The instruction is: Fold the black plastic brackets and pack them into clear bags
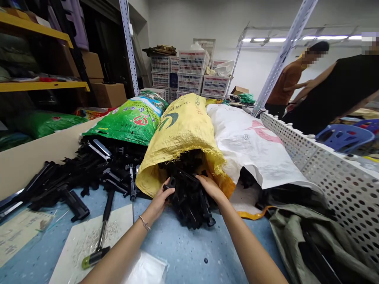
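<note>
A yellow woven sack (185, 136) lies with its frayed mouth facing me. Black plastic parts (189, 205) spill from it in a heap onto the blue speckled tabletop. At the heap's left side, my left hand (161, 199) is closed on one black part, thumb on top. My right hand (211, 188) curves around the heap's right side at the sack's mouth, its fingers partly hidden among the parts. A mallet (103, 227) with a yellow-green face rests on a white board (121, 221), left of my left forearm.
Left, a green sack (124, 120) lies behind a pile of black parts (77, 181), some with shiny metal strips. Right are a white sack (239, 130), a grey-green cloth bag (299, 225) and a perforated white panel (331, 169). Two people stand beyond it. Stacked crates (192, 65) stand behind.
</note>
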A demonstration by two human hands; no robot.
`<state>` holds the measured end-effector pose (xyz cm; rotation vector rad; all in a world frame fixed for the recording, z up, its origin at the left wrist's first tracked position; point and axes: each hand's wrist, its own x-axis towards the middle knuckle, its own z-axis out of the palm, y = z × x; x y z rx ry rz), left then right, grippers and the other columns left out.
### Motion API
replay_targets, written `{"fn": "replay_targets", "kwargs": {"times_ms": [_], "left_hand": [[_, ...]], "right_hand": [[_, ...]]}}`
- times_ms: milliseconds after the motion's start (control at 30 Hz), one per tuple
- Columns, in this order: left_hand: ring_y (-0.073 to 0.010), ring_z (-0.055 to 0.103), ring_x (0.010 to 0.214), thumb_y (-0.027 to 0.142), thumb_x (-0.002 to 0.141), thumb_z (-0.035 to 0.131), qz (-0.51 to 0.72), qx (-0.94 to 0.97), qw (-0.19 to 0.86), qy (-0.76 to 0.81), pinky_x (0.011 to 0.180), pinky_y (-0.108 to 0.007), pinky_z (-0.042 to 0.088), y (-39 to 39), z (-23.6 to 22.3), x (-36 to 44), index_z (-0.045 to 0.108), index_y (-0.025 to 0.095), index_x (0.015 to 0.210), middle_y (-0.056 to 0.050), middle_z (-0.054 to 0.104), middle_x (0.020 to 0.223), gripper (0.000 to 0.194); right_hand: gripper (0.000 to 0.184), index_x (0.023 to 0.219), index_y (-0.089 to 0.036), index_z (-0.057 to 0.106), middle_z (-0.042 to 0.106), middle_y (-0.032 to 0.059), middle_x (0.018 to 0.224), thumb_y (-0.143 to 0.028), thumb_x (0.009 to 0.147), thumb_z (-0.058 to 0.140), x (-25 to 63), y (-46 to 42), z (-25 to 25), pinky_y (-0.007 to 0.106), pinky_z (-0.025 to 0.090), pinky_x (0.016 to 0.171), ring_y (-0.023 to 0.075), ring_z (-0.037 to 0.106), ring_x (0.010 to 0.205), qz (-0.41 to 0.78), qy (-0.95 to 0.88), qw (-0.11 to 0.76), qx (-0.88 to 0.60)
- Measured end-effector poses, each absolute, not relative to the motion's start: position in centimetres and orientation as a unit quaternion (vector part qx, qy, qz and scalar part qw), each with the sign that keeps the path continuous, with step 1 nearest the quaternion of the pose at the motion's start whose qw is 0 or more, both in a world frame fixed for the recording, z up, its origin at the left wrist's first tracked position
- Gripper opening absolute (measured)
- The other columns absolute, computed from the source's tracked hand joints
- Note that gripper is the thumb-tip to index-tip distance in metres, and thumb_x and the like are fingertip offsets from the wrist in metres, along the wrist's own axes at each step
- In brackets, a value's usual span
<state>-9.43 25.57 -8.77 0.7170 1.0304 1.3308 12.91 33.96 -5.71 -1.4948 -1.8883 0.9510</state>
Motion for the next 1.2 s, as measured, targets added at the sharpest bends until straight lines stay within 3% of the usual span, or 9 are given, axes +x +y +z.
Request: {"fn": "replay_targets", "kwargs": {"times_ms": [167,333,533,633,767,900,1000,1067,1200], "left_hand": [[-0.0303,0.043,0.132,0.025,0.061,0.077,0.549,0.426,0.541,0.473,0.113,-0.043,0.029,20.1,-9.0,-6.9,0.058,0.020,0.126,-0.008,0.054,0.139,0.068],[-0.0311,0.054,0.121,0.021,0.062,0.074,0.528,0.443,0.501,0.523,0.109,-0.046,0.034,17.9,-8.2,-6.9,0.063,0.017,0.117,-0.011,0.063,0.127,0.056],[-0.0267,0.052,0.121,0.022,0.068,0.070,0.592,0.426,0.383,0.567,0.107,-0.041,0.035,12.1,-3.9,-8.8,0.055,0.019,0.126,-0.009,0.059,0.130,0.060],[-0.0274,0.056,0.114,0.026,0.067,0.074,0.580,0.460,0.435,0.513,0.100,-0.041,0.041,6.1,-1.8,-7.7,0.052,0.022,0.126,-0.008,0.060,0.124,0.064],[-0.0269,0.062,0.103,0.025,0.062,0.081,0.540,0.436,0.597,0.402,0.090,-0.039,0.047,-1.4,-0.9,-4.9,0.039,0.027,0.134,-0.009,0.059,0.122,0.083],[-0.0313,0.064,0.099,0.056,0.070,0.070,0.478,0.257,0.811,0.218,0.077,-0.040,0.054,-5.5,-1.6,-3.4,0.048,0.025,0.127,-0.011,0.057,0.122,0.068],[-0.0230,0.067,0.081,0.065,0.081,0.051,0.417,0.174,0.872,0.188,0.063,-0.030,0.054,-6.6,-2.4,-3.6,0.062,0.013,0.109,-0.013,0.063,0.108,0.061],[-0.0171,0.064,0.072,0.056,0.085,0.053,0.421,0.187,0.856,0.235,0.059,-0.026,0.052,-6.9,-2.8,-4.0,0.062,0.013,0.108,-0.012,0.065,0.098,0.050],[-0.0187,0.065,0.078,0.041,0.082,0.065,0.440,0.275,0.781,0.348,0.073,-0.031,0.052,-7.6,-2.6,-4.7,0.053,0.019,0.123,-0.006,0.065,0.088,0.048]], "right_hand": [[0.044,0.102,-0.021,0.071,0.043,0.0098,0.145,-0.056,0.084,0.049,14.4,26.7,-7.3,0.043,0.027,0.110,0.0321,0.034,0.136,0.281,-0.706,0.286,-0.584],[0.046,0.115,-0.018,0.062,0.050,0.0151,0.135,-0.052,0.086,0.050,15.2,21.3,-6.9,0.045,0.034,0.107,0.0283,0.045,0.127,0.242,-0.705,0.397,-0.535],[0.038,0.111,-0.021,0.060,0.060,0.0116,0.117,-0.048,0.085,0.055,16.2,14.9,-3.1,0.047,0.041,0.101,0.0262,0.055,0.113,0.277,-0.632,0.523,-0.500],[0.038,0.114,-0.024,0.058,0.060,0.0093,0.119,-0.048,0.084,0.059,14.9,10.4,-1.3,0.044,0.046,0.096,0.0248,0.059,0.108,0.458,-0.577,0.518,-0.433],[0.061,0.131,-0.031,0.045,0.058,0.0066,0.128,-0.041,0.077,0.070,12.4,5.4,-0.3,0.040,0.048,0.094,0.0227,0.059,0.111,0.657,-0.480,0.494,-0.308],[0.076,0.135,-0.033,0.041,0.063,0.0064,0.121,-0.036,0.069,0.077,11.5,2.1,-1.4,0.037,0.052,0.084,0.0220,0.065,0.099,0.747,-0.437,0.440,-0.241],[0.072,0.132,-0.033,0.045,0.062,0.0052,0.122,-0.034,0.068,0.078,12.2,0.5,-2.7,0.037,0.051,0.086,0.0215,0.063,0.103,0.750,-0.449,0.422,-0.241],[0.058,0.126,-0.030,0.053,0.063,0.0047,0.120,-0.035,0.073,0.075,13.0,-0.2,-3.2,0.037,0.048,0.092,0.0212,0.059,0.109,0.700,-0.488,0.436,-0.286],[0.029,0.110,-0.025,0.061,0.066,0.0047,0.104,-0.041,0.086,0.060,14.5,-1.3,-3.2,0.034,0.049,0.086,0.0193,0.060,0.098,0.531,-0.584,0.457,-0.409]]}}
